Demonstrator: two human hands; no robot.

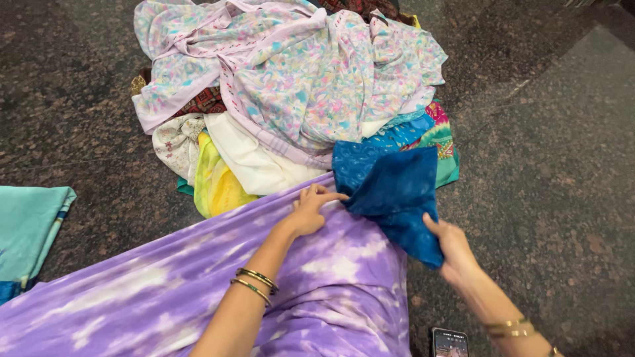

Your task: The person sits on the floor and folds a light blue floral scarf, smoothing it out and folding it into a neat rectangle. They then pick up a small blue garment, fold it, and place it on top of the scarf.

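A blue patterned cloth lies partly on a purple and white tie-dye fabric that is spread over my lap or the floor. My left hand rests on the purple fabric, its fingertips pressing the blue cloth's left edge. My right hand grips the blue cloth's lower right corner. Both wrists wear thin bangles.
A pile of clothes lies ahead on the dark speckled stone floor: a pastel floral piece on top, yellow, white and teal ones below. A folded teal cloth sits at the left. A phone lies at the bottom edge.
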